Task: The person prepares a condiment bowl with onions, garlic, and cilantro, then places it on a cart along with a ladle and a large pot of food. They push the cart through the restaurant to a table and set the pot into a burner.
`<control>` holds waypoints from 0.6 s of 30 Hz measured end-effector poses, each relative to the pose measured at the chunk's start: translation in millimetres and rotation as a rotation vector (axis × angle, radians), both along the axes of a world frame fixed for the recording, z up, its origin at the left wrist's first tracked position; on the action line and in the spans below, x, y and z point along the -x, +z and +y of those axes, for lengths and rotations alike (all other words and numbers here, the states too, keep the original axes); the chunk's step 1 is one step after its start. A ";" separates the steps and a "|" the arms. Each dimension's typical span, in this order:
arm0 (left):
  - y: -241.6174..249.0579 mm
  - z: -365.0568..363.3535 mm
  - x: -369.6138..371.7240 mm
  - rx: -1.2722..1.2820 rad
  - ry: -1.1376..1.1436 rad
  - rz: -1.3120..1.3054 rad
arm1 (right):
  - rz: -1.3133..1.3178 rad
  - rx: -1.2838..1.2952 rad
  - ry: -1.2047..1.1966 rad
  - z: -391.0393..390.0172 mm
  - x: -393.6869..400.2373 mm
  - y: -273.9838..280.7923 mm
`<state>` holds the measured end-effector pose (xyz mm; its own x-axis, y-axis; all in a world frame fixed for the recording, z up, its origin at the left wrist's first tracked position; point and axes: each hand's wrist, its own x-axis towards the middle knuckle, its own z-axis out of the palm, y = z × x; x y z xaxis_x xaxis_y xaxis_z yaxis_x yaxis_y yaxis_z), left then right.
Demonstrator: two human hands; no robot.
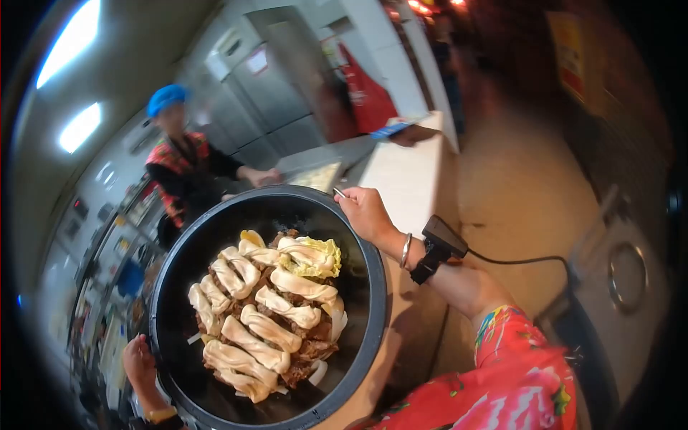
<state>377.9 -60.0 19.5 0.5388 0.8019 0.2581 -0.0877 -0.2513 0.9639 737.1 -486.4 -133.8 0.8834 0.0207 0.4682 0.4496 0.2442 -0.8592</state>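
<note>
A large black round pan [369, 287] fills the middle of the view, tilted toward me. Inside it, pale dough strips [269, 330] lie over dark brown meat pieces [304, 365], with a yellow-green cabbage leaf [326, 259] near the top right. My right hand [364, 213] is closed around a metal handle on the pan's far right rim. At the lower left, my left hand [140, 365] is closed at the opposite rim; the handle there is mostly hidden by the fingers. A black device [443, 244] with a cable is strapped to my right wrist.
Beyond the pan stands a co-worker [179, 165] in a blue cap, one hand by a tray of pale pieces [315, 179]. A light-topped counter [405, 168] is on the right, beside a tiled floor [523, 193]. Cluttered shelves [107, 279] line the left.
</note>
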 end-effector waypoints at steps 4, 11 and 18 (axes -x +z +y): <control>5.6 18.3 -28.8 0.031 -0.062 -0.148 | -0.332 0.174 -0.278 -24.8 11.4 8.9; -4.3 52.7 -41.6 0.183 -0.296 -0.078 | -0.335 0.352 -0.440 -44.9 57.3 53.3; -41.9 86.0 -157.4 0.300 -0.668 -0.040 | -0.204 0.413 -0.861 -25.6 179.7 70.5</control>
